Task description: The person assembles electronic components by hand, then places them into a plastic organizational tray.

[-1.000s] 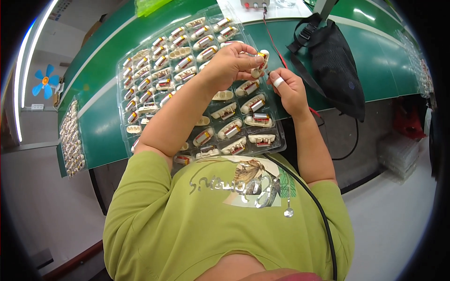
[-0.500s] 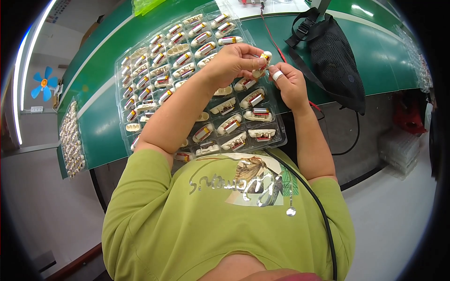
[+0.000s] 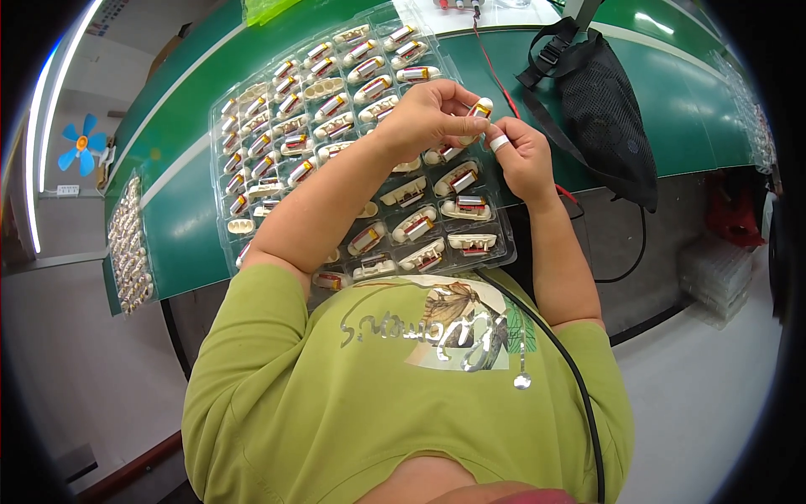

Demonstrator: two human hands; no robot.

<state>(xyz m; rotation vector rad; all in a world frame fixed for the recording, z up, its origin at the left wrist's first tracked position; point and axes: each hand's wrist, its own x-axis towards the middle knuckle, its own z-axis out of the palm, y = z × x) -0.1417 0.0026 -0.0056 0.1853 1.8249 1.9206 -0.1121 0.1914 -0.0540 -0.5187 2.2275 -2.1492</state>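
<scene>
Above the right part of a clear plastic compartment tray, my left hand pinches a small cream plastic casing with a silver-and-yellow battery cell. The casing is tilted, and the fingers cover much of it. Close against its right side is my right hand, fingers curled and thumb pressed in, with a white wrap on one digit. Whatever lies between those fingertips is too small to make out. Similar cream casings fill the tray's compartments, many with cells and red parts, a few without cells.
A black mesh bag with straps lies on the green table to the right. Red and black leads run past my right hand. Another filled tray stands far left. A black cable crosses my shirt.
The casing has turned in my left fingers and shows less of its inside. My right hand has shifted slightly right and down, still beside it. The view has shifted slightly.
</scene>
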